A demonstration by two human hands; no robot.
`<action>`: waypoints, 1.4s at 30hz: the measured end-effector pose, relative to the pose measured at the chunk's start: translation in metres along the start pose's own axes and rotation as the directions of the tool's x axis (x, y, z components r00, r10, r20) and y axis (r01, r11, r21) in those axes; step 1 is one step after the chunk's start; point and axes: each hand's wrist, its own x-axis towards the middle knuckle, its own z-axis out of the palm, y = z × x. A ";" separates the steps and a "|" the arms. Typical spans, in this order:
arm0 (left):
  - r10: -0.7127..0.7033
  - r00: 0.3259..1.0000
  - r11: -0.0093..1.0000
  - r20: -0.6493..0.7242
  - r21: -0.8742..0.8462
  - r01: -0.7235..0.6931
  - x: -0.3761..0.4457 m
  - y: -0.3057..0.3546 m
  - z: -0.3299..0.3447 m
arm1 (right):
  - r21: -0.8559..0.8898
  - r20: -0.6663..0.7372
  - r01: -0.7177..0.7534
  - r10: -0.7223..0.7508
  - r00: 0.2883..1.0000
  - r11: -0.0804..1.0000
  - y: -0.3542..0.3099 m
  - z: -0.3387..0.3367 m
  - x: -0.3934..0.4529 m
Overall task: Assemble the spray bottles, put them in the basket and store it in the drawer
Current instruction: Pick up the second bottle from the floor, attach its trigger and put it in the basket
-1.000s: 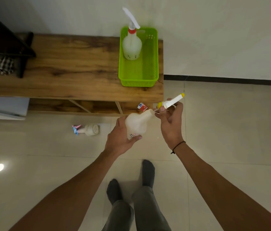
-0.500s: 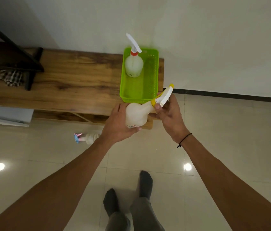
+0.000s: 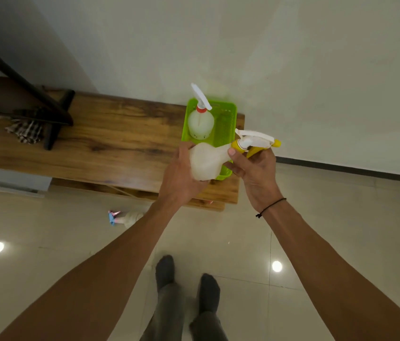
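Note:
A translucent white spray bottle [image 3: 206, 159] with a yellow and white spray head [image 3: 255, 141] lies tilted in both my hands, over the front end of the green basket [image 3: 226, 121]. My left hand [image 3: 179, 175] wraps the bottle's body. My right hand [image 3: 255, 166] grips the neck and yellow trigger. Inside the basket stands another bottle [image 3: 200, 121] with a red collar and white trigger. A third bottle [image 3: 126, 217] with a blue and pink head lies on the floor under the bench's front edge.
The basket sits at the right end of a wooden bench [image 3: 110, 143] against the wall. A black stand [image 3: 54, 114] and a checked cloth [image 3: 26, 129] occupy its left part. A white drawer unit [image 3: 9, 180] is at far left. My feet [image 3: 186, 274] stand on tiled floor.
Both hands have carried the bottle up and forward from floor level to over the basket. The spray head now sits on the neck, turned sideways. The view has tilted upward.

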 end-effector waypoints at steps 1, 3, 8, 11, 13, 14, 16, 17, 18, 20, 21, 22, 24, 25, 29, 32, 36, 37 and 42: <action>0.006 1.000 1.000 0.006 -0.009 -0.006 0.004 0.000 0.001 | 0.006 -0.005 0.002 -0.002 1.000 1.000 -0.002 0.001 0.004; -0.004 1.000 0.999 0.011 -0.046 0.004 0.011 -0.001 0.003 | 0.015 -0.011 0.009 -0.009 1.000 1.000 -0.005 0.004 0.011; -0.054 0.994 0.980 0.093 -0.187 0.071 0.026 -0.009 0.000 | 0.047 0.001 0.014 -0.015 1.000 0.999 -0.013 0.015 0.021; -0.068 0.974 0.962 0.215 -0.245 0.122 0.033 -0.019 -0.012 | 0.011 0.085 0.003 -0.004 0.996 1.000 -0.015 0.019 0.025; -0.062 0.953 0.950 0.296 -0.274 0.147 0.039 -0.023 -0.020 | -0.007 0.126 -0.001 0.002 0.992 1.000 -0.018 0.021 0.028; -0.057 0.942 0.944 0.330 -0.290 0.159 0.042 -0.024 -0.023 | -0.007 0.139 -0.002 0.003 0.990 1.000 -0.019 0.023 0.030; -0.047 0.919 0.929 0.392 -0.321 0.184 0.049 -0.024 -0.029 | 0.005 0.162 -0.016 0.015 0.987 1.000 -0.023 0.026 0.034; -0.036 0.904 0.922 0.426 -0.335 0.195 0.053 -0.024 -0.032 | 0.014 0.175 -0.027 0.024 0.984 1.000 -0.025 0.028 0.037; -0.027 0.884 0.915 0.466 -0.345 0.210 0.056 -0.023 -0.036 | 0.022 0.195 -0.039 0.034 0.980 0.999 -0.027 0.029 0.039; -0.028 0.831 0.895 0.556 -0.357 0.269 0.061 -0.020 -0.043 | 0.025 0.238 -0.055 0.048 0.970 0.998 -0.032 0.030 0.044; -0.032 0.812 0.889 0.583 -0.355 0.289 0.063 -0.018 -0.045 | 0.024 0.248 -0.056 0.048 0.968 0.998 -0.033 0.031 0.045; -0.035 0.807 0.890 0.589 -0.350 0.294 0.065 -0.017 -0.047 | 0.025 0.251 -0.051 0.043 0.967 0.998 -0.034 0.032 0.047; -0.041 0.809 0.894 0.587 -0.339 0.291 0.069 -0.016 -0.048 | 0.032 0.247 -0.037 0.028 0.969 0.999 -0.033 0.034 0.052; -0.046 0.802 0.893 0.596 -0.336 0.300 0.071 -0.016 -0.048 | 0.034 0.243 -0.034 0.025 0.970 0.999 -0.032 0.034 0.053; -0.048 0.700 0.895 0.713 -0.280 0.347 0.078 -0.020 -0.050 | 0.015 0.271 -0.066 0.059 0.961 0.998 -0.033 0.032 0.054; -0.017 0.599 0.918 0.801 -0.225 0.327 0.084 -0.022 -0.056 | 0.014 0.356 -0.107 0.095 0.930 0.994 -0.036 0.027 0.054; -0.017 0.533 0.919 0.846 -0.197 0.342 0.090 -0.018 -0.061 | 0.000 0.395 -0.092 0.084 0.915 0.996 -0.043 0.022 0.057; -0.021 0.524 0.918 0.852 -0.191 0.348 0.091 -0.017 -0.062 | 0.006 0.393 -0.095 0.085 0.915 0.995 -0.045 0.021 0.057; -0.020 0.517 0.913 0.856 -0.195 0.359 0.089 -0.017 -0.060 | 0.032 0.371 -0.099 0.080 0.925 0.995 -0.044 0.027 0.056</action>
